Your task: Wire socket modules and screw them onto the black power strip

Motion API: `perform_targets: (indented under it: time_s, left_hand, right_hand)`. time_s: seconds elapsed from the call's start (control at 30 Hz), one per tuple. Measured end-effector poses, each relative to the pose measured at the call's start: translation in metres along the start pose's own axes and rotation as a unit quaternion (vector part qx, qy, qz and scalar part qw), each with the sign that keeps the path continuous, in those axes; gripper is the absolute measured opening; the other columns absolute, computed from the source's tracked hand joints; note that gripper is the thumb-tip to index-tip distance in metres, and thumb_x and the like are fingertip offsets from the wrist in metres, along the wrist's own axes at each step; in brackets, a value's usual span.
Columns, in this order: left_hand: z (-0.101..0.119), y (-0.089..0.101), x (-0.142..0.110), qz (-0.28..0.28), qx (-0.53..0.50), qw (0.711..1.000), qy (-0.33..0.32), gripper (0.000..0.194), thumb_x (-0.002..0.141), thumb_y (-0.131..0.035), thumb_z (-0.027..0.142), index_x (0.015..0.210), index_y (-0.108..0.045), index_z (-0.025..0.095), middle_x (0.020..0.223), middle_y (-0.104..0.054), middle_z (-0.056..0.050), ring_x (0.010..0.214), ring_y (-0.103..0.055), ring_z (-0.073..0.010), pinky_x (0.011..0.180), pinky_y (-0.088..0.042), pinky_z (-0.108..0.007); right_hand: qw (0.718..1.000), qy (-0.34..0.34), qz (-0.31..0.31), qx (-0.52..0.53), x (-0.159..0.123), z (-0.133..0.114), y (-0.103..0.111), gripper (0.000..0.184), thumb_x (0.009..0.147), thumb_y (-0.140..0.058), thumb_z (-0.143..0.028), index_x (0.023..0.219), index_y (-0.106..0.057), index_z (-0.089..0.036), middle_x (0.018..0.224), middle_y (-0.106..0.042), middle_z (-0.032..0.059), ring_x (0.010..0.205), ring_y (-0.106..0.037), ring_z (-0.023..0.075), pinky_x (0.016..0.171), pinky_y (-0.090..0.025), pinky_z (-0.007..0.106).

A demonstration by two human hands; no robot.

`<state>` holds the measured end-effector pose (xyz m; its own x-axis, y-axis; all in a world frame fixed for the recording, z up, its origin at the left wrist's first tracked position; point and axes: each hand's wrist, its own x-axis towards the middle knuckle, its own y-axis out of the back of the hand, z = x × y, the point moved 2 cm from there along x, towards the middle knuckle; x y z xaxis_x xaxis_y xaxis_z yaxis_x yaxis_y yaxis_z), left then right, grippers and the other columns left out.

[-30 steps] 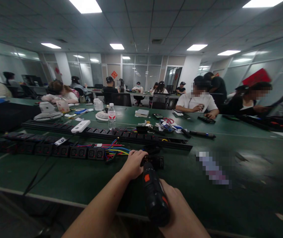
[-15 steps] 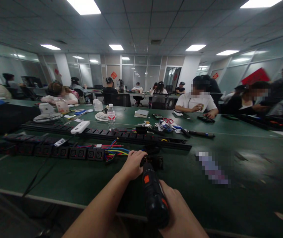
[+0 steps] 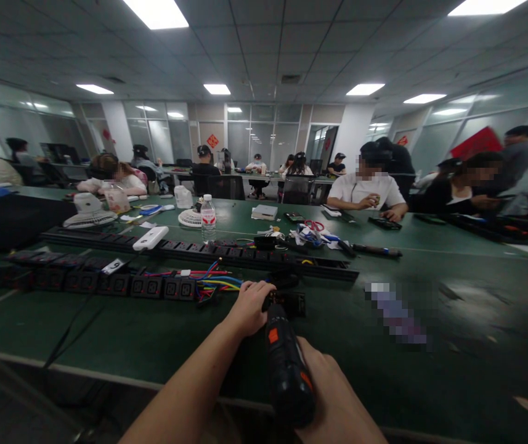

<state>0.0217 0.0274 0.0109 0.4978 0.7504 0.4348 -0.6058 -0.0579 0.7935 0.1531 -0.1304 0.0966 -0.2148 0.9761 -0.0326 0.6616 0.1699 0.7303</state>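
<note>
Right grip [image 3: 323, 377]: around power drill [image 3: 288, 365] | mostly black | orange-marked

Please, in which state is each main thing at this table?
Black-and-orange power drill: in right hand, running or not unclear.
Small black part: by left hand, grip unclear.
Multicoloured insulated wires: spread, some ends free.
Clear plastic bottle: upright, white cap on.

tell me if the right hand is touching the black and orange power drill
Touching. The head view shows the right hand lying against the right side of the power drill, with no gap between them.
</note>
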Motion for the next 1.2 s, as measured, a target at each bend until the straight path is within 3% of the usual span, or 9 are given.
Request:
perform_targets:
  time_s: [0.33, 1.2]
  left_hand:
    - [-0.003, -0.003, 0.000, -0.011, 0.012, 1.000, 0.007, 0.041, 0.078, -0.056, 0.013, 0.117, -0.053, 0.023, 0.116, -0.060, -0.005, 0.111, -0.052, -0.0212, 0.103, -0.027, -0.038]
    - [-0.002, -0.002, 0.001, -0.010, 0.012, 1.000, 0.008, 0.042, 0.077, -0.054, 0.011, 0.117, -0.052, 0.024, 0.116, -0.060, -0.004, 0.110, -0.053, -0.0207, 0.103, -0.027, -0.038]
  right_hand:
    - [0.999, -0.021, 0.010, -0.042, 0.008, 0.012, -0.010, 0.029, 0.073, -0.059, -0.016, 0.101, -0.057, -0.022, 0.086, -0.072, 0.0051, 0.077, -0.069, 0.0240, 0.064, -0.047, 0.030]
    - [0.999, -0.037, 0.007, -0.038, 0.006, 0.006, -0.009, 0.028, 0.073, -0.059, -0.014, 0.100, -0.057, -0.022, 0.085, -0.071, 0.0046, 0.080, -0.069, 0.0240, 0.066, -0.046, 0.029]
